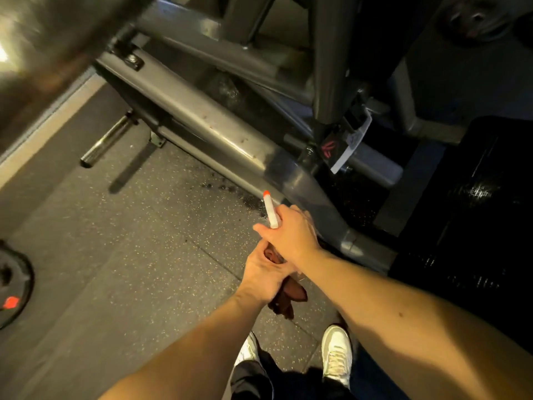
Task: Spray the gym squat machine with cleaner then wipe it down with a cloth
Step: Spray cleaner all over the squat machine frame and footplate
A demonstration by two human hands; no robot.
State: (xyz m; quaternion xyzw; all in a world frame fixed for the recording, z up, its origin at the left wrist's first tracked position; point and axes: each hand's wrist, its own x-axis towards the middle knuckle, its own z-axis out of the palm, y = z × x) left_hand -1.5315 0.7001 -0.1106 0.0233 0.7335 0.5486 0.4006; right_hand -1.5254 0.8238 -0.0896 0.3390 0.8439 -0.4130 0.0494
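The squat machine's grey steel frame runs slantwise across the upper half of the view, its long lower rail coming down from the upper left to a foot near the middle right. The rail's top face carries small brown specks, and a darker band crosses it near its lower end. On the speckled rubber floor just beside the rail lies a patch of dark wet spots.

Just below the rail's lower end, the right hand is clenched around a spray bottle, of which only the white nozzle arm with its orange tip shows; the tip points up and to the left, along the rail. The bottle's body is hidden under the hand. Right beneath it, the left hand grips a dark reddish-brown cloth, which hangs bunched below the palm. The two hands touch or overlap, the right above the left.

A chrome peg juts out from the frame toward the lower left and throws a shadow on the floor. A white tag with red marks hangs on the frame near an upright post. To the right lies a black ribbed platform, glinting in places. At the left edge sits a dark weight plate with a red mark. At the bottom, two white shoes and dark trousers show between the forearms.
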